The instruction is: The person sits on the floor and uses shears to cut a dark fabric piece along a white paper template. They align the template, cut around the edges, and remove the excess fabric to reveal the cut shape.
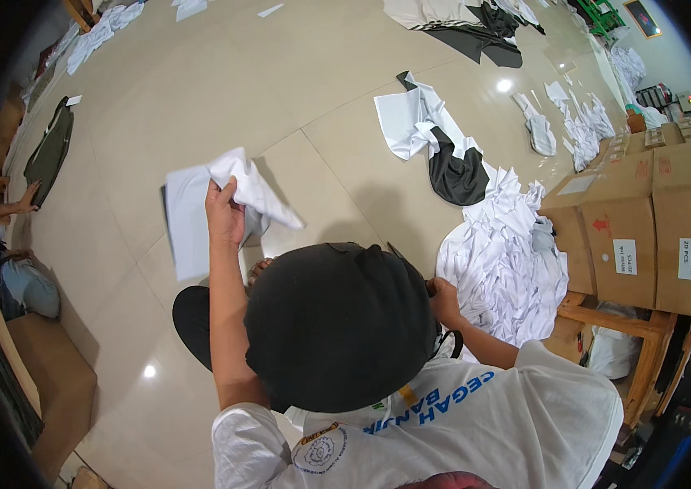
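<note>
My left hand is closed on the corner of a white cloth, lifted above a pale folded cloth with a dark edge on the floor. My right hand is closed beside the pile of white cloth, on what looks like dark-handled scissors, mostly hidden behind a large rounded black fabric shape in the lower middle. Below it shows my white printed shirt. A few toes or fingertips peek out beside my left forearm; I cannot tell which.
Right: a heap of white fabric, stacked cardboard boxes on a wooden stand. Ahead: black-and-white cloths on the tiled floor. Left: a co-worker's hand at an olive garment, a cardboard piece.
</note>
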A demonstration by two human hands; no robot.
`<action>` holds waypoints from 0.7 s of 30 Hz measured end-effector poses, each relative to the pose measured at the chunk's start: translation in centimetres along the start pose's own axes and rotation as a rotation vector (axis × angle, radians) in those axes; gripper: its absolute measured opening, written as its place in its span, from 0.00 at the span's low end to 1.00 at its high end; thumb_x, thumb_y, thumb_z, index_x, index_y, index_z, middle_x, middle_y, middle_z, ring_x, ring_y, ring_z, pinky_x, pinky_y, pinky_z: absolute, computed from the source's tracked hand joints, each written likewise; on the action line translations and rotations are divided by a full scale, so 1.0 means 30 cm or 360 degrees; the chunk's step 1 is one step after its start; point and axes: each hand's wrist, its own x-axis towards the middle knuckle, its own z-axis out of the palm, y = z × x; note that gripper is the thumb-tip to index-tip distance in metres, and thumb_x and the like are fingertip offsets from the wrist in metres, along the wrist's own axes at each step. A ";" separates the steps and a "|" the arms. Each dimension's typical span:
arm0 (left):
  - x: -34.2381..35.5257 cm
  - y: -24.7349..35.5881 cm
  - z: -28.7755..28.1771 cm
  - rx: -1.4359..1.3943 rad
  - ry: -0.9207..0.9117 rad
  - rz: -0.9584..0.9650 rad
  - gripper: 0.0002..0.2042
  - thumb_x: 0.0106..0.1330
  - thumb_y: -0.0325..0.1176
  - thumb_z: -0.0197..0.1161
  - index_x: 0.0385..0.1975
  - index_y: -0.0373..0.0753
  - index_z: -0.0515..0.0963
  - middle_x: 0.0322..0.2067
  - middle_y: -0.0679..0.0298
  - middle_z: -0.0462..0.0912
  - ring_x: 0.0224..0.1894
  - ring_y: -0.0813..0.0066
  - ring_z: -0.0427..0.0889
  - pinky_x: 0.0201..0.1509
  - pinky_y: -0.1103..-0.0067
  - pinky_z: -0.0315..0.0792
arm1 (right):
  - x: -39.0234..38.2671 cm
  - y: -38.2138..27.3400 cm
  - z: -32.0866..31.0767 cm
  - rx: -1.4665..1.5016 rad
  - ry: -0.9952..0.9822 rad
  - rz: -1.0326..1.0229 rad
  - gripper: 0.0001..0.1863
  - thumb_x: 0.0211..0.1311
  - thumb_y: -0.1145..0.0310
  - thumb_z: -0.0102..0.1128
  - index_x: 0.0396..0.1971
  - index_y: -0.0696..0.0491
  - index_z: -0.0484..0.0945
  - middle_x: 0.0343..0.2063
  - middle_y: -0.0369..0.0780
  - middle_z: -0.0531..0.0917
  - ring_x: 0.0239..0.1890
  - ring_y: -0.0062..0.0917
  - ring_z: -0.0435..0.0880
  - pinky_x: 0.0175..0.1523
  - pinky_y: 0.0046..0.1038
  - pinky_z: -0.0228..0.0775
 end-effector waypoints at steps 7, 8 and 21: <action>0.048 -0.068 -0.297 0.2120 0.0346 0.0158 0.27 0.71 0.31 0.69 0.68 0.33 0.71 0.62 0.52 0.81 0.61 0.54 0.82 0.69 0.60 0.74 | 0.089 -0.070 -0.028 -0.0289 -0.0142 -0.0221 0.24 0.47 0.54 0.86 0.28 0.56 0.81 0.33 0.48 0.85 0.40 0.49 0.86 0.43 0.46 0.78; 0.057 -0.073 -0.375 0.2166 0.0521 0.0213 0.30 0.69 0.34 0.72 0.68 0.33 0.70 0.63 0.49 0.79 0.63 0.50 0.80 0.70 0.59 0.73 | 0.121 -0.099 -0.015 -0.0351 -0.0222 -0.0344 0.24 0.46 0.53 0.87 0.28 0.55 0.81 0.33 0.48 0.85 0.41 0.49 0.86 0.43 0.46 0.79; -0.046 -0.121 -0.230 0.2483 0.0412 0.0284 0.41 0.61 0.37 0.79 0.71 0.33 0.65 0.64 0.41 0.75 0.68 0.40 0.73 0.71 0.56 0.69 | 0.490 -0.077 -0.038 -0.0210 -0.0632 -0.0446 0.10 0.52 0.67 0.73 0.29 0.58 0.87 0.25 0.46 0.88 0.28 0.40 0.89 0.38 0.39 0.80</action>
